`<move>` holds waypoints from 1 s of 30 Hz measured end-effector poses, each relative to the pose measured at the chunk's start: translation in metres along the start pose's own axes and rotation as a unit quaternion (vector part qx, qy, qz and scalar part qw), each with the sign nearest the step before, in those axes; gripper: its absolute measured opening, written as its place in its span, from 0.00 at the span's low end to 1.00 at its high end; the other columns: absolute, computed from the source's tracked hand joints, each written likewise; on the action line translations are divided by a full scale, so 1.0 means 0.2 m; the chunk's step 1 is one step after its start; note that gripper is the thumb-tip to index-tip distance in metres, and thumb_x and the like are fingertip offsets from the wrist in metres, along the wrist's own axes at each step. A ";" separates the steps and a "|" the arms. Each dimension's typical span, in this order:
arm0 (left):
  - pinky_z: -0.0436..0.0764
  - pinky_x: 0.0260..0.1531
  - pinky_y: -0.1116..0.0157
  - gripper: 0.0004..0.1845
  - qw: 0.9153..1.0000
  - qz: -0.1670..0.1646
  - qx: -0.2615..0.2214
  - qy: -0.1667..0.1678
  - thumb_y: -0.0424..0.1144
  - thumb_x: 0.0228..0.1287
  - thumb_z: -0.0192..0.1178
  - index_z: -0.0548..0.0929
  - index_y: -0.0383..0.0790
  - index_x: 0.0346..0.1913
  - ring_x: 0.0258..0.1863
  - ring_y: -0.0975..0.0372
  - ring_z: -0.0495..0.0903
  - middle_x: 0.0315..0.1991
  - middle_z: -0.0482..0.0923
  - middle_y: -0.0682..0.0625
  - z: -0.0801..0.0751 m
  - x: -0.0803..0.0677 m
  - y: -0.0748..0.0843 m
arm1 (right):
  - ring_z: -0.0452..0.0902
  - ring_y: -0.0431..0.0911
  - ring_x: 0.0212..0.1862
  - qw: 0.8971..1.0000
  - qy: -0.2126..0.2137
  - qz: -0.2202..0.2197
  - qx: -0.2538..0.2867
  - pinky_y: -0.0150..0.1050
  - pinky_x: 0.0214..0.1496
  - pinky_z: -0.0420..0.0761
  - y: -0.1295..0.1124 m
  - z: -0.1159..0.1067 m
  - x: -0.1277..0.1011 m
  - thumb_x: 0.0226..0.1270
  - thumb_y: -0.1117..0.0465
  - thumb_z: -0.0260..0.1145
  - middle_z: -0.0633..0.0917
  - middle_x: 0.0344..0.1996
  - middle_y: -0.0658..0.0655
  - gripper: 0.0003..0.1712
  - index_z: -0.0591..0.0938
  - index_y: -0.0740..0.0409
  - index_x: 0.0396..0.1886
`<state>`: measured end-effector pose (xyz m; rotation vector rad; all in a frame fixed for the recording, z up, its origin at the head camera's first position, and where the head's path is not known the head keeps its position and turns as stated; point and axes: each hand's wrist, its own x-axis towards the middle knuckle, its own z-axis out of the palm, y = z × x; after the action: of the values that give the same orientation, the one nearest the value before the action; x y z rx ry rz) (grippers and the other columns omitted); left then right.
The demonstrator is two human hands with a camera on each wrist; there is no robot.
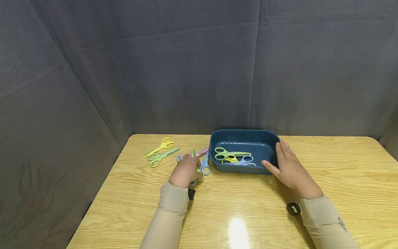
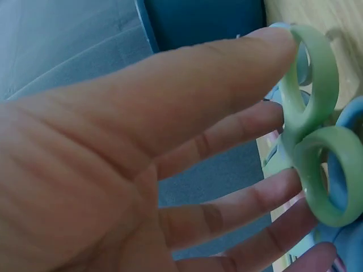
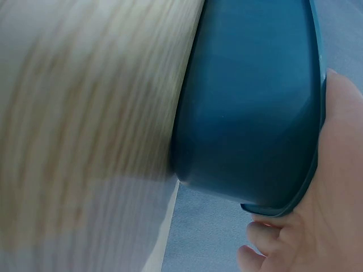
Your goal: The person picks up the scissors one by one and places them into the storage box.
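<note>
My left hand (image 1: pixel 185 170) pinches green scissors (image 2: pixel 324 73) near their handles, thumb on one side and fingertips on the other. Beneath and around that hand lie more scissors, among them blue scissors (image 1: pixel 205 166) and pink scissors (image 1: pixel 203 151), partly covered by the hand. Just right of them stands a dark blue bin (image 1: pixel 242 169). Inside it are green scissors (image 1: pixel 233 153), yellow scissors (image 1: pixel 230 159) and blue scissors (image 1: pixel 245 160). My right hand (image 1: pixel 290 169) rests against the bin's right front corner, fingers extended along the outer side and thumb over the front rim.
Yellow scissors (image 1: pixel 160 147) and another pair of green scissors (image 1: pixel 159 158) lie at the left of the wooden table (image 1: pixel 267 214). A grey curtain (image 1: pixel 192 69) hangs behind the table's back edge, close to the bin, and another stretch runs along the left.
</note>
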<state>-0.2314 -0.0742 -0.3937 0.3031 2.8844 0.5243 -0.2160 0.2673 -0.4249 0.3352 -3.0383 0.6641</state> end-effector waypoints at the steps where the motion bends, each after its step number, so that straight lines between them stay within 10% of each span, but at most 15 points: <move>1: 0.81 0.50 0.53 0.17 1.000 0.002 0.006 -0.001 0.35 0.54 0.78 0.86 0.35 0.46 0.51 0.49 0.80 0.47 0.84 0.42 0.00 0.00 0.00 | 0.30 0.68 0.79 1.000 0.000 -0.001 0.000 0.64 0.77 0.42 0.00 0.00 0.00 0.76 0.32 0.50 0.41 0.77 0.78 0.59 0.43 0.80 0.77; 30: 0.81 0.45 0.47 0.26 0.999 -0.021 0.026 0.006 0.40 0.47 0.82 0.82 0.36 0.47 0.46 0.38 0.80 0.38 0.80 0.40 0.05 0.01 0.03 | 0.29 0.67 0.79 1.000 -0.004 -0.001 0.003 0.64 0.77 0.40 0.00 0.00 -0.01 0.76 0.32 0.50 0.40 0.78 0.77 0.59 0.42 0.79 0.77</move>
<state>-0.2295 -0.0656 -0.4021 0.2476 2.9120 0.4443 -0.2149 0.2672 -0.4243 0.3403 -3.0436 0.6749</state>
